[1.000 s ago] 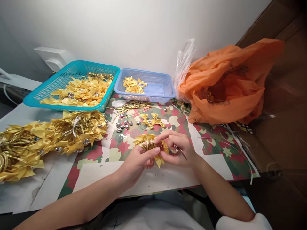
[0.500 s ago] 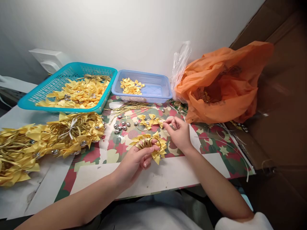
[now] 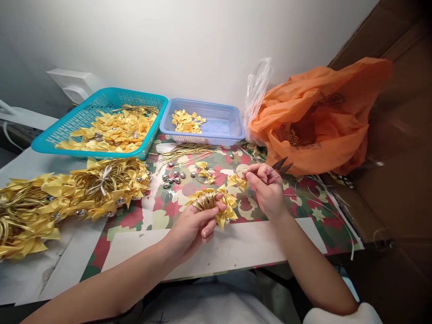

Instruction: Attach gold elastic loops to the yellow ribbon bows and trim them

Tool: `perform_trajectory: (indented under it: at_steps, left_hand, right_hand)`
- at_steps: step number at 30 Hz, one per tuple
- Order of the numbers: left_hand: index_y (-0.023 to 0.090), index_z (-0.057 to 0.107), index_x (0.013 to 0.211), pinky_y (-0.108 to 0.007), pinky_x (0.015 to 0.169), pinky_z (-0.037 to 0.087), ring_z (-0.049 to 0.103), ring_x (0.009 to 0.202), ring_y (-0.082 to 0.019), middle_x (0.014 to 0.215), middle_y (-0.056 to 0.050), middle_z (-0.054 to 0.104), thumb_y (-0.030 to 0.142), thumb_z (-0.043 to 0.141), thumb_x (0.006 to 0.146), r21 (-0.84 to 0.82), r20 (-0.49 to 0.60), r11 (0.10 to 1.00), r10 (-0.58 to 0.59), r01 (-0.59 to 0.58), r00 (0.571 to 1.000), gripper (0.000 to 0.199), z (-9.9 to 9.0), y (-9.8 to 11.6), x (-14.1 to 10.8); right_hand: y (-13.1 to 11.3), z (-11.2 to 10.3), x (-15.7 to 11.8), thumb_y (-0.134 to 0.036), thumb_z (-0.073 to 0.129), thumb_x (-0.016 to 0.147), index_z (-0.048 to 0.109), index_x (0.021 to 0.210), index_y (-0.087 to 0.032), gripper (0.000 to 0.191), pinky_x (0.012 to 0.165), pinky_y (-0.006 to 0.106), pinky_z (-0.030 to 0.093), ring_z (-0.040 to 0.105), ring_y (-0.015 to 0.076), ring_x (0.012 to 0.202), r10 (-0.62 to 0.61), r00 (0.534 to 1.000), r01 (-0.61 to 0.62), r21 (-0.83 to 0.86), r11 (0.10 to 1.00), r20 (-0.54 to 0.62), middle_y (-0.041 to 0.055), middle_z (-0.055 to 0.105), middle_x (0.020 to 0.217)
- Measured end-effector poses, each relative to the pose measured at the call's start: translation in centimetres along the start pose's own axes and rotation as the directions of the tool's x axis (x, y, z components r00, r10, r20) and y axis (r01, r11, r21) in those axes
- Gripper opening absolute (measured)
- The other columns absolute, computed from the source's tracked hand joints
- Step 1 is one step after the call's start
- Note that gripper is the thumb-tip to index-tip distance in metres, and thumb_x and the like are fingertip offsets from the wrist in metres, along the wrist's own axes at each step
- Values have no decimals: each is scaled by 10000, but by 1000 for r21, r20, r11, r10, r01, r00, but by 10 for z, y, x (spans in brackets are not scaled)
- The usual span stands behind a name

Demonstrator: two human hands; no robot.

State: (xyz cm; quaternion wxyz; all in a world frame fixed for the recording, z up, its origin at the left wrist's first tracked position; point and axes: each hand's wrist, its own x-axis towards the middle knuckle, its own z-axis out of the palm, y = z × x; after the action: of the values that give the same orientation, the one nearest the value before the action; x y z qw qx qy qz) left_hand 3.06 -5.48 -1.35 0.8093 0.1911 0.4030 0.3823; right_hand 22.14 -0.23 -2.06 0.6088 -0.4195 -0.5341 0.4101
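Closed around a bunch of gold cord loops (image 3: 206,200) with yellow bows (image 3: 225,218), my left hand (image 3: 199,225) is over the front middle of the table. My right hand (image 3: 268,191) pinches the thin gold cord loop of a single yellow ribbon bow (image 3: 237,181), which hangs left of the fingers. Dark scissors blades (image 3: 282,166) stick out behind that hand; their handles are hidden in it. Another bow on a gold ring (image 3: 204,174) lies between the hands, farther back. Several silver bells (image 3: 173,177) lie left of it.
Yellow bows fill much of a teal basket (image 3: 43,143); fewer lie in a blue basket (image 3: 222,108). Gold cords (image 3: 184,154) lie before them. Bundles of finished bows (image 3: 60,198) are at left. An orange bag (image 3: 324,130) and a clear plastic bag (image 3: 258,90) stand at right.
My right hand has moved right, drawing one bow and its loop away from the other bow. The scissors blades now show behind it. My left hand keeps its hold.
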Motion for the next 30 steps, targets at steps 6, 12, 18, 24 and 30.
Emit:
perform_trajectory:
  at_steps: [6, 12, 18, 24, 30]
  left_hand:
    - [132, 720, 801, -191, 368, 177, 217, 331, -32, 332, 104, 339, 317, 769, 690, 69, 40, 997, -37, 34, 999, 222, -2, 0, 0]
    - [148, 712, 773, -208, 380, 188, 229, 344, -47, 344, 95, 371, 314, 757, 667, 74, 13, 997, -21, 20, 1000, 201, 1, 3, -1]
    - [146, 716, 778, -195, 407, 234, 275, 385, -48, 384, 80, 394, 432, 802, 660, 103, -22, 994, 28, -25, 999, 321, 0, 2, -2]
    - [141, 628, 594, -181, 456, 314, 382, 458, -63, 441, 34, 474, 529, 839, 616, 116, -21, 991, 74, -71, 997, 442, -2, -1, 1]
    - [139, 604, 648, -136, 396, 215, 189, 448, -32, 479, 97, 355, 399, 863, 653, 29, -5, 999, 37, -37, 999, 367, -3, -3, 4]
  right_hand:
    - [-4, 1, -3, -369, 707, 808, 297, 621, -223, 474, 732, 318, 552, 627, 155, 750, -36, 998, 36, -15, 999, 50, 19, 643, 820]
    - [-5, 3, -7, -324, 710, 815, 301, 606, -219, 471, 699, 304, 528, 617, 150, 729, -43, 994, 39, 47, 998, 104, 13, 652, 800]
    - [-13, 9, -15, -292, 668, 843, 273, 609, -226, 463, 652, 306, 528, 633, 156, 707, -69, 988, 79, -73, 994, 135, 16, 687, 805]
    - [-18, 23, -29, -120, 601, 839, 347, 614, -236, 359, 717, 339, 527, 649, 187, 806, -335, 783, 478, -163, 863, 525, 16, 734, 742]
    - [-19, 21, -30, -71, 558, 783, 437, 665, -235, 236, 867, 415, 462, 644, 194, 857, -506, 593, 745, -188, 640, 626, -19, 769, 786]
